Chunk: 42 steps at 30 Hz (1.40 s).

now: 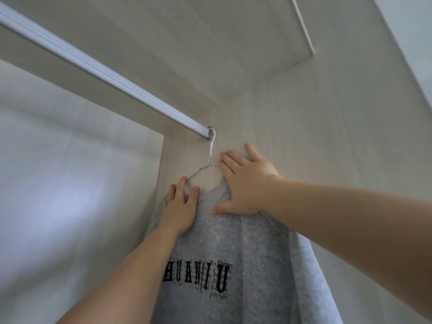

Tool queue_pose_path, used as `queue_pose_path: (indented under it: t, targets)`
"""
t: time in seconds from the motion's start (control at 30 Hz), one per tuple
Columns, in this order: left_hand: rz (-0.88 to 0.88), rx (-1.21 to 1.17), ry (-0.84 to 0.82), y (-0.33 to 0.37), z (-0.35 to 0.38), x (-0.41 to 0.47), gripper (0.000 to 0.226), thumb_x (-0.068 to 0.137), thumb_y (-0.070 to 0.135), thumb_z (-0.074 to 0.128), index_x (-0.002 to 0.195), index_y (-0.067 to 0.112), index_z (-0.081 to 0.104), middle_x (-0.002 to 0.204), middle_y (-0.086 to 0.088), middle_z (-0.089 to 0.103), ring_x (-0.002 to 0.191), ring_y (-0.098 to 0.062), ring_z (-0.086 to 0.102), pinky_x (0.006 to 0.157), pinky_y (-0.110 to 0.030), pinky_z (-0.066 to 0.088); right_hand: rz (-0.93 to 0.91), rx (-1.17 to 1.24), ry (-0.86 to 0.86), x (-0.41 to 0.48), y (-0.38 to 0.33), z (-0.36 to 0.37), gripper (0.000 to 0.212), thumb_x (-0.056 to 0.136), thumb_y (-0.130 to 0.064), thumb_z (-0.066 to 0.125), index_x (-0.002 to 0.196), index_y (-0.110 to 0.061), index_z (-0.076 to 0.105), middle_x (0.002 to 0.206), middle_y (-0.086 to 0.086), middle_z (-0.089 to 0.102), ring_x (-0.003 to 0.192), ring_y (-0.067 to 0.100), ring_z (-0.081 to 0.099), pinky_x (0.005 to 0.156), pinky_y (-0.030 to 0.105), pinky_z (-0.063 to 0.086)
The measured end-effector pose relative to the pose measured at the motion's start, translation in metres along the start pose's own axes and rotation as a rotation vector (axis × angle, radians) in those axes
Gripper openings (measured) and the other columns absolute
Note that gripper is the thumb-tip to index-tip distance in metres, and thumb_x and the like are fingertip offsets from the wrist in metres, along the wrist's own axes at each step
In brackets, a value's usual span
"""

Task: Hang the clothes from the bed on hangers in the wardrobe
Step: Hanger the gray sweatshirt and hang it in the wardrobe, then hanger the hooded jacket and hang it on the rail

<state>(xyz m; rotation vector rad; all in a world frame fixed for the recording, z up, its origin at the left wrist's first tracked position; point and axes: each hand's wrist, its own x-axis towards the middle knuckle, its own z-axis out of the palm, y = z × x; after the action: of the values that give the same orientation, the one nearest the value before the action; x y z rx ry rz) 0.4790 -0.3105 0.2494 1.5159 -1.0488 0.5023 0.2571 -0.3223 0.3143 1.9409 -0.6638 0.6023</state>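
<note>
Grey printed sweatshirt (pixel 233 230) hangs on thin white hanger (pixel 211 148) at silver rail (pixel 93 64) end.
Left hand (pixel 180 211), right hand (pixel 247 183) flat on its shoulders, fingers apart; soft, light, judged best handled there.

Grey sweatshirt (pixel 233 242) — black print reads "HUANIU"; smaller lettering unreadable.
</note>
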Motion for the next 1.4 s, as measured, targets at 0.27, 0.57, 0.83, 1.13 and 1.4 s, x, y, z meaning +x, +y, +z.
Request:
queue_pose_path:
  t: [0.27,0.57,0.83,1.13,1.4]
  targets:
    - [-0.041,0.111,-0.129,0.002,-0.028,0.006,0.077,0.088,0.081,0.025,0.156,0.045,0.014,0.167,0.002,0.014,0.154,-0.026,0.012,0.124,-0.049,0.01,-0.002,0.064,0.092,-0.004,-0.003,0.002,0.108,0.082,-0.085,0.019,0.157,-0.01,0.0,0.166,0.004,0.001,0.152,0.017,-0.006,0.119,0.053,-0.008]
    - [0.202,0.343,0.056,0.053,-0.061,-0.108,0.065,0.099,0.064,0.029,0.157,0.043,0.01,0.168,0.007,0.006,0.154,-0.022,0.002,0.123,-0.047,0.01,0.084,0.48,0.193,-0.1,0.007,-0.02,0.075,0.097,-0.061,0.031,0.157,-0.022,0.007,0.165,-0.003,0.01,0.151,0.017,0.006,0.121,0.052,0.001]
    - [0.43,0.335,-0.018,0.117,-0.048,-0.262,0.07,0.091,0.068,0.021,0.156,0.046,0.007,0.168,0.01,-0.001,0.153,-0.016,-0.011,0.123,-0.052,0.005,0.051,0.38,0.325,-0.259,0.015,0.005,0.073,0.092,-0.059,0.036,0.151,-0.015,0.034,0.156,0.003,0.037,0.146,0.025,0.029,0.116,0.061,0.016]
    - [0.634,0.406,-0.281,0.2,0.03,-0.45,0.072,0.096,0.07,0.022,0.158,0.041,-0.001,0.168,0.006,-0.007,0.154,-0.025,-0.013,0.121,-0.059,0.001,0.108,0.466,0.011,-0.496,0.05,0.033,0.08,0.093,-0.069,0.025,0.158,-0.023,0.014,0.165,-0.004,0.01,0.153,0.021,0.0,0.117,0.064,0.004]
    - [0.561,0.267,-0.622,0.276,0.139,-0.63,0.073,0.096,0.073,0.015,0.158,0.04,-0.007,0.166,0.007,-0.017,0.152,-0.024,-0.02,0.12,-0.058,-0.006,0.306,0.426,-0.392,-0.722,0.11,0.037,0.085,0.09,-0.075,0.019,0.158,-0.027,-0.001,0.166,-0.005,-0.003,0.152,0.021,-0.01,0.118,0.063,-0.002]
